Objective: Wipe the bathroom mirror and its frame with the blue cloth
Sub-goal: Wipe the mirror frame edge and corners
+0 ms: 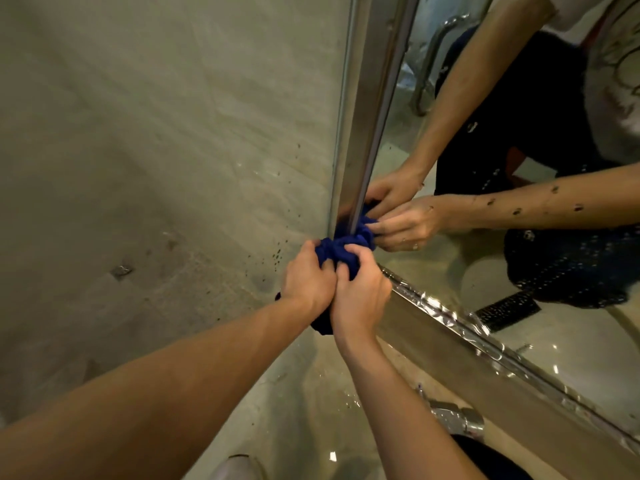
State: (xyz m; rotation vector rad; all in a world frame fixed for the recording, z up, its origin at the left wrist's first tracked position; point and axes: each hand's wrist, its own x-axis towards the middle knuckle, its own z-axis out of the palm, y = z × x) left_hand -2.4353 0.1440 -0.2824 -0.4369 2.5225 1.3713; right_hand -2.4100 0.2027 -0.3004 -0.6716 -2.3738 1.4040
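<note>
Bunched dark blue cloth (337,249) sits at the lower left corner of the polished metal mirror frame (360,133), mostly hidden by both hands. Left hand (308,280) and right hand (360,294) grip it, fingers curled tight around the fabric. Spotted mirror glass (450,265) reflects them. No writing legible. Chrome tap (457,415) partly cut off near right.
</note>
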